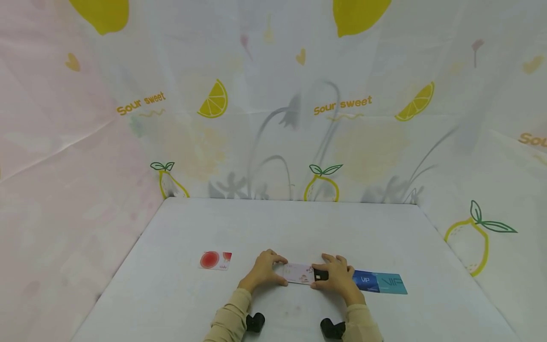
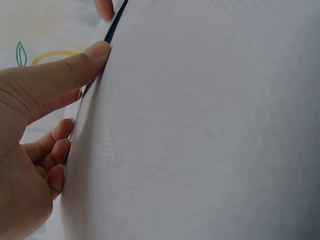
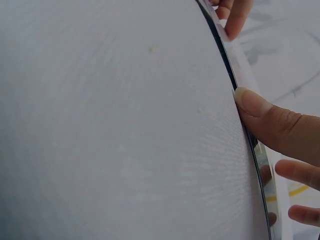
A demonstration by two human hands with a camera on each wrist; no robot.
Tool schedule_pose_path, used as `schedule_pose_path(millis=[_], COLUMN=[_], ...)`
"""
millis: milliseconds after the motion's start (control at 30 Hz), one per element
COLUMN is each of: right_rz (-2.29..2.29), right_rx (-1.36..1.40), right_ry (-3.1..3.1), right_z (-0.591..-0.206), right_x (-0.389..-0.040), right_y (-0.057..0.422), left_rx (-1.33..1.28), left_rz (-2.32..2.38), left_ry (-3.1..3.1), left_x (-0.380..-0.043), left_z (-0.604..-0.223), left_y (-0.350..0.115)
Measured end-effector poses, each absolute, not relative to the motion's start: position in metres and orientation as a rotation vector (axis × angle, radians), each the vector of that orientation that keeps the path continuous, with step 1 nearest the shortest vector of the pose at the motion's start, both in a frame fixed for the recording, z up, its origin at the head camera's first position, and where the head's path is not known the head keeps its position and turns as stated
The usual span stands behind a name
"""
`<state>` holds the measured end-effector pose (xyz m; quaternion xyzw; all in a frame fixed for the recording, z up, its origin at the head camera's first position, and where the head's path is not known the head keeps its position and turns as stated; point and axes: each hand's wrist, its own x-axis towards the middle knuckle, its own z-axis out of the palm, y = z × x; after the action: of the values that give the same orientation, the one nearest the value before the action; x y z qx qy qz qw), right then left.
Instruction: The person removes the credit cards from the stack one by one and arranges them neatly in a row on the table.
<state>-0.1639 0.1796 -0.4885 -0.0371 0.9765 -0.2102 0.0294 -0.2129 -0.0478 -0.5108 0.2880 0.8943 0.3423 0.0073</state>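
Note:
A pale pink card with a small floral print [image 1: 297, 274] lies on the white table in the head view. My left hand [image 1: 264, 272] holds its left end, thumb on the near edge and index finger on the far edge. Over its right end, my right hand [image 1: 336, 276] grips the near and far edges between thumb and index finger. A black card with a chip [image 1: 320, 275] shows partly beneath the right hand. In the wrist views, the left thumb [image 2: 97, 51] and right thumb [image 3: 252, 102] touch a thin dark card edge; the card faces are hardly visible there.
A blue VIP card [image 1: 366, 280] and a teal VIP card [image 1: 391, 283] extend the row to the right. Apart at the left lies a white card with red circles [image 1: 215, 260]. Lemon-printed cloth [image 1: 273, 142] stands behind the white table [image 1: 273, 223].

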Motion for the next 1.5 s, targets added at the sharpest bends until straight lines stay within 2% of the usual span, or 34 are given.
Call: schedule_pose_path(millis=[1067, 1233, 1500], right_rz=[-0.628, -0.668, -0.944], right_rx=[-0.140, -0.165, -0.344], right_ry=[3.030, 3.033, 3.112], right_z=[-0.490, -0.489, -0.475], right_x=[-0.163, -0.162, -0.172], right_y=[0.181, 0.181, 0.163], left_rx=[0.912, 0.909, 0.677], left_rz=[1.166, 1.335, 1.549], left_ry=[2.738, 2.753, 2.984], left_x=[-0.209, -0.208, -0.214], left_z=[-0.507, -0.508, -0.506], left_y=[-0.055, -0.068, -0.114])
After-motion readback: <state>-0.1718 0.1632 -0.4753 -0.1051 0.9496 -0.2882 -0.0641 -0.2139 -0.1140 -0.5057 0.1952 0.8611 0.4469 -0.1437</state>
